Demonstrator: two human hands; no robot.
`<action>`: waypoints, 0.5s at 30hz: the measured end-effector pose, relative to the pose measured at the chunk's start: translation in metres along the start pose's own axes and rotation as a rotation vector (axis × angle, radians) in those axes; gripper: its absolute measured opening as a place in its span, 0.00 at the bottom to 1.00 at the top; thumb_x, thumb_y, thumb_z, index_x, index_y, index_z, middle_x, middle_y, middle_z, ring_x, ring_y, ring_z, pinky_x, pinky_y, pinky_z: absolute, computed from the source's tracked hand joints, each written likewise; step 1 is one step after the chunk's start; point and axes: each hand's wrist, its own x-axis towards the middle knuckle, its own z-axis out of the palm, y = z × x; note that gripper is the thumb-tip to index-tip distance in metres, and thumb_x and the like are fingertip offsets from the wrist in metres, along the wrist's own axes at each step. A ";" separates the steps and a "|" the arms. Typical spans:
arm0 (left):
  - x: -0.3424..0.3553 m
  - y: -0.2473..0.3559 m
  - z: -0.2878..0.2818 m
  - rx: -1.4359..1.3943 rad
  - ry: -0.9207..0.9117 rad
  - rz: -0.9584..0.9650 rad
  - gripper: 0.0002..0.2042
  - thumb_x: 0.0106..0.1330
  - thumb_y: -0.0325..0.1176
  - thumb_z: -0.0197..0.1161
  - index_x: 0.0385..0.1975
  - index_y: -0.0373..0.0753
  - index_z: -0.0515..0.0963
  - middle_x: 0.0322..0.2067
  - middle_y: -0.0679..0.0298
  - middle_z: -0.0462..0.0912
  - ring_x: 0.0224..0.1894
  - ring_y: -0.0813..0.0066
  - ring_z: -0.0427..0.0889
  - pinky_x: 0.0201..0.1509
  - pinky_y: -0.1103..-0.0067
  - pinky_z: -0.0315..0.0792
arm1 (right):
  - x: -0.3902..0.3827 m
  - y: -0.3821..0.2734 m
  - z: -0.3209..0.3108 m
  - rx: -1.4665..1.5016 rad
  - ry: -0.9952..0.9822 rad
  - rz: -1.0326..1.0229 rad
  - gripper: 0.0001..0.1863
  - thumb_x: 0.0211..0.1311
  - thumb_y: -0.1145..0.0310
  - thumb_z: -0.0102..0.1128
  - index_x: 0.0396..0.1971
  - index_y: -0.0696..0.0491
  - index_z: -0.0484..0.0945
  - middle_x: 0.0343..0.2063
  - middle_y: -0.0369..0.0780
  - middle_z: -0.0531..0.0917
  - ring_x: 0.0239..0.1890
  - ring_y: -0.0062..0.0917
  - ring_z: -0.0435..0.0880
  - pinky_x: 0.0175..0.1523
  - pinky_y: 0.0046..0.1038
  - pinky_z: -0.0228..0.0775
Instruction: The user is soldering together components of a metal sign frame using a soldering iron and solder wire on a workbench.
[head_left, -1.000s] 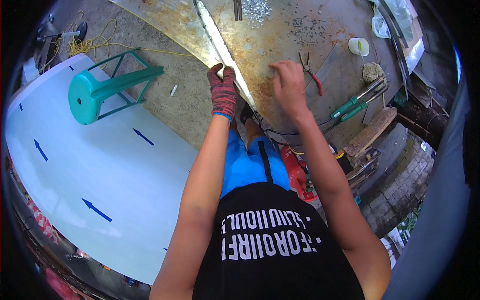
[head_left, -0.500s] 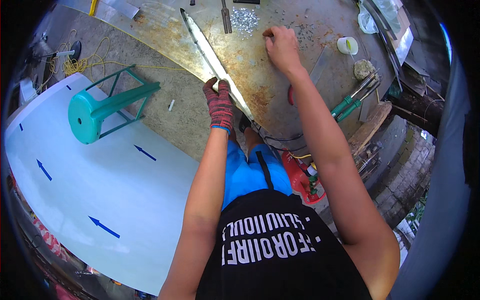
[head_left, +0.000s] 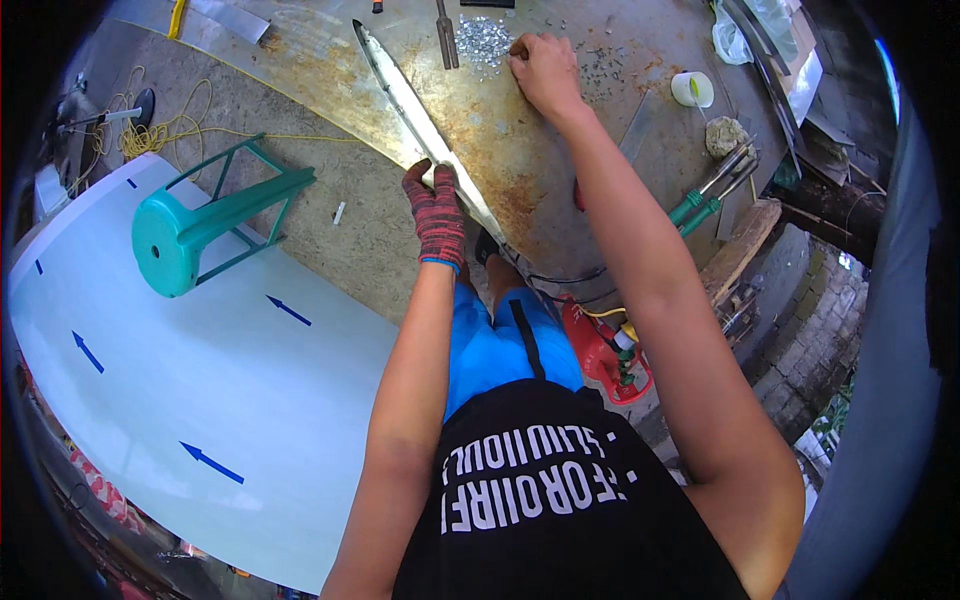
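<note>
Evidently, work is unfinished: the left hand (head_left: 437, 215) has its fingers gripping the pale metal strip (head_left: 415, 113) on the left of the surface (head_left: 320, 78), silvery bits (head_left: 482, 42) lie loose, and whether the right hand's (head_left: 547, 76) curled fingers hold any cannot be told.

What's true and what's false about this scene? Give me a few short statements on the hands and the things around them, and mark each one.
1. The left hand wears a red-and-black glove. True.
2. The right hand wears a matching glove. False: it is bare.
3. The left hand is at the long metal piece. True.
4. The pile of small silvery pieces lies beside the right hand. True.
5. The green stool is on the person's right. False: it is on the left.
6. The green-handled tools lie to the left of the long metal piece. False: they lie to its right.
</note>
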 end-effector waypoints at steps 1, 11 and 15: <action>0.001 -0.004 -0.002 0.001 0.004 0.000 0.22 0.70 0.40 0.61 0.57 0.34 0.67 0.53 0.53 0.72 0.55 0.64 0.69 0.65 0.72 0.61 | 0.001 -0.001 0.000 0.013 -0.002 -0.002 0.09 0.55 0.66 0.65 0.36 0.50 0.84 0.40 0.44 0.83 0.48 0.41 0.76 0.56 0.40 0.68; -0.004 0.004 0.003 0.015 0.004 0.022 0.22 0.70 0.40 0.61 0.57 0.35 0.67 0.53 0.53 0.72 0.57 0.64 0.68 0.66 0.71 0.60 | 0.002 0.024 0.001 0.081 0.003 0.045 0.10 0.55 0.65 0.63 0.37 0.49 0.85 0.40 0.44 0.83 0.48 0.43 0.76 0.55 0.40 0.69; -0.006 0.007 0.003 0.022 0.015 0.043 0.22 0.70 0.40 0.61 0.57 0.35 0.67 0.53 0.53 0.72 0.56 0.63 0.69 0.65 0.72 0.60 | 0.002 0.021 -0.002 0.044 -0.037 0.045 0.10 0.56 0.65 0.64 0.38 0.49 0.85 0.41 0.44 0.83 0.48 0.43 0.77 0.56 0.40 0.70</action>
